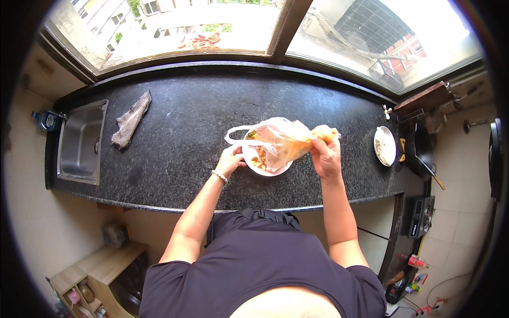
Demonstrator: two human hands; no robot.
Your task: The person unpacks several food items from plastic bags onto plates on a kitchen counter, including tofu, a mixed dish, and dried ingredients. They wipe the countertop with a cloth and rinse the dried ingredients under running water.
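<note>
A white bowl [280, 171] stands on the dark speckled countertop, with reddish-orange food [259, 159] and bits of green inside. Across its top lies a clear plastic bag [284, 139], stained orange, its handle loop hanging over the left rim. My right hand [327, 156] pinches the bag's bunched corner, to the right of the bowl and raised above the counter. At the bowl's left side is my left hand [231, 161], thumb and fingers at the rim, a beaded bracelet on the wrist. The bag hides much of the bowl's inside.
A grey cloth [131, 121] lies left on the countertop [179, 119], near a steel sink [79, 145] and a blue-labelled bottle [49, 120]. To the right are a white dish [385, 146], a black wok [424, 155] and a gas stove [421, 216]. Windows line the back.
</note>
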